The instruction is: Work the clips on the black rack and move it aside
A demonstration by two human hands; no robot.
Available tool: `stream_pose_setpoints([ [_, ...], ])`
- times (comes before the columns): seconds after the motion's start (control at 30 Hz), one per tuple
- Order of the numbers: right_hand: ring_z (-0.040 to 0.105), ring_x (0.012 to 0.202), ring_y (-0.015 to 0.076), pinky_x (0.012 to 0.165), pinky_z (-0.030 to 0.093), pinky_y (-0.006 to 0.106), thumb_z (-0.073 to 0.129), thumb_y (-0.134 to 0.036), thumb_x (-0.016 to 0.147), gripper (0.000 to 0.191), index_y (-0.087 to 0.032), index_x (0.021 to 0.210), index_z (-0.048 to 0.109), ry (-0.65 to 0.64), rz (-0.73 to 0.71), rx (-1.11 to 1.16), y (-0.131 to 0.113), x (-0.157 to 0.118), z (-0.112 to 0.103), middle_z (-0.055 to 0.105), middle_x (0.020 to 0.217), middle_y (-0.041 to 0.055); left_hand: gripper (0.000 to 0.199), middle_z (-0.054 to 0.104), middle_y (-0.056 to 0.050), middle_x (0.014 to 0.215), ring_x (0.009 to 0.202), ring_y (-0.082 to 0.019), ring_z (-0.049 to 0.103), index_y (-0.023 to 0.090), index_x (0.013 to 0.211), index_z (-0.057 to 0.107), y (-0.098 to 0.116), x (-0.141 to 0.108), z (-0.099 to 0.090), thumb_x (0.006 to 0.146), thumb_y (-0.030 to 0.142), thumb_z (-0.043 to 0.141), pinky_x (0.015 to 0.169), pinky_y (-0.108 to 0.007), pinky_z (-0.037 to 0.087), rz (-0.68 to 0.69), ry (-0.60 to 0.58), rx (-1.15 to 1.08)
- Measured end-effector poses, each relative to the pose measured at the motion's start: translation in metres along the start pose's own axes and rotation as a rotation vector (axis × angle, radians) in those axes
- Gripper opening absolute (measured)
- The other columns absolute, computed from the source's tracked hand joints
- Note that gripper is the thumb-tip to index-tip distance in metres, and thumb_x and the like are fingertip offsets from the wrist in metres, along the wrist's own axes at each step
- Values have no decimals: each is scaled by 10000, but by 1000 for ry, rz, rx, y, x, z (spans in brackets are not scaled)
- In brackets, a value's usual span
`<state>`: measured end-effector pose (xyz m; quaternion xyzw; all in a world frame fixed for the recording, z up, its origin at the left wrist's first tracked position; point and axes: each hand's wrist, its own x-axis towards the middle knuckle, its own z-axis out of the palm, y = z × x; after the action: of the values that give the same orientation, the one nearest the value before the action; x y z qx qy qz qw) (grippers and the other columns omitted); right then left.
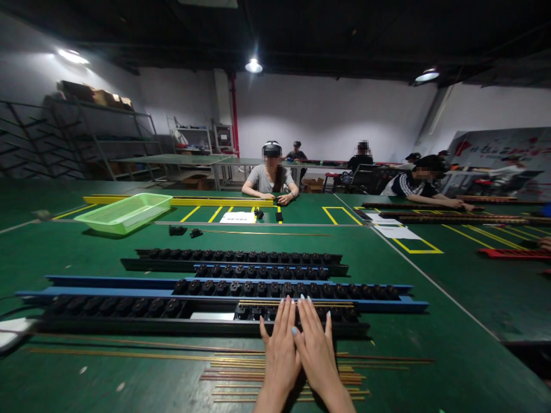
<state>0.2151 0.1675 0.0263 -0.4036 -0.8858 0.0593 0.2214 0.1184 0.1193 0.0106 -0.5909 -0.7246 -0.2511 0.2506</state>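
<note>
My left hand (282,344) and my right hand (316,344) lie side by side, palms down, with fingers stretched forward over the near black rail (206,327). Their fingertips touch the area of short brass rods (336,304) lying along the black sockets in that rail. Behind it stands a blue rail (107,287) with a row of black sockets. Several loose brass and copper rods (241,377) lie on the green table under and beside my wrists. Whatever is beneath my palms is hidden.
Farther back are another black rail (129,265), a green basket (124,213), a yellow rail (215,202), small black parts (177,230) and papers (237,218). A white object (15,332) lies at the left edge. People sit at tables across and to the right.
</note>
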Motion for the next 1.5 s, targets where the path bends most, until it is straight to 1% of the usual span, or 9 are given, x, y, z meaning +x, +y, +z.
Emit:
stream_pose_setpoints([
  [0.27, 258, 1403, 226, 1108, 233, 590, 218, -425, 975, 548, -285, 1478, 51, 54, -19, -32, 0, -1, 1, 277, 1520, 40, 633, 488, -54, 1414, 1392, -160, 281, 239, 1458, 231, 0, 2, 4, 843, 177, 365, 1135, -450, -131, 41, 0, -27],
  [0.4, 277, 1396, 239, 1109, 248, 576, 213, -431, 972, 535, -311, 1481, 97, 67, -20, -37, 1, -2, 1, 318, 1504, 21, 607, 483, -70, 1418, 1395, -195, 281, 254, 1449, 268, 3, 1, 8, 852, 199, 365, 1144, -481, -67, 0, -5, -15],
  [0.5, 254, 1405, 229, 1120, 236, 557, 215, -439, 971, 553, -289, 1485, 77, 68, -11, -40, 1, -3, 0, 273, 1520, 25, 605, 476, -60, 1425, 1403, -196, 263, 264, 1451, 261, 4, 0, 8, 858, 200, 365, 1149, -481, -38, -8, 6, -6],
  [0.6, 213, 1418, 227, 1127, 207, 562, 228, -450, 969, 592, -237, 1487, 37, 81, 26, -55, 2, -5, -2, 204, 1540, 51, 618, 464, -49, 1433, 1398, -158, 264, 245, 1458, 233, 5, 1, 6, 857, 156, 344, 1146, -461, -85, 10, 22, -16],
  [0.73, 240, 1411, 225, 1130, 159, 586, 235, -470, 967, 578, -239, 1484, 118, 64, 61, -78, 7, -5, -3, 242, 1528, 52, 614, 460, -46, 1435, 1389, -138, 280, 235, 1457, 240, 6, 4, 2, 860, 140, 348, 1146, -439, -104, 9, 26, -30],
  [0.9, 260, 1405, 221, 1132, 138, 585, 221, -466, 970, 551, -237, 1471, 212, 46, 68, -73, 10, -4, -2, 265, 1521, 57, 599, 428, -37, 1458, 1386, -121, 277, 230, 1459, 232, 7, 4, 0, 875, 151, 340, 1145, -437, -112, -2, 14, -52],
  [1.13, 233, 1414, 216, 1136, 118, 573, 223, -451, 972, 567, -226, 1486, 137, 123, 93, -93, 14, -4, -5, 263, 1525, 77, 595, 422, -42, 1464, 1398, -137, 255, 223, 1458, 245, 6, 4, 0, 876, 173, 362, 1144, -447, -108, 4, 9, -36],
  [1.23, 242, 1412, 213, 1134, 106, 576, 217, -456, 973, 562, -233, 1485, 151, 119, 109, -109, 18, -4, -5, 277, 1520, 77, 586, 405, -40, 1473, 1398, -138, 254, 221, 1457, 244, 8, 4, -2, 883, 179, 355, 1143, -455, -105, -1, -3, -36],
  [1.5, 237, 1414, 196, 1138, 103, 560, 212, -448, 974, 559, -232, 1486, 154, 111, 116, -106, 18, -3, -4, 277, 1523, 59, 586, 420, -46, 1465, 1390, -163, 281, 231, 1460, 240, 9, 5, -5, 889, 197, 367, 1154, -463, 30, -3, -3, -19],
])
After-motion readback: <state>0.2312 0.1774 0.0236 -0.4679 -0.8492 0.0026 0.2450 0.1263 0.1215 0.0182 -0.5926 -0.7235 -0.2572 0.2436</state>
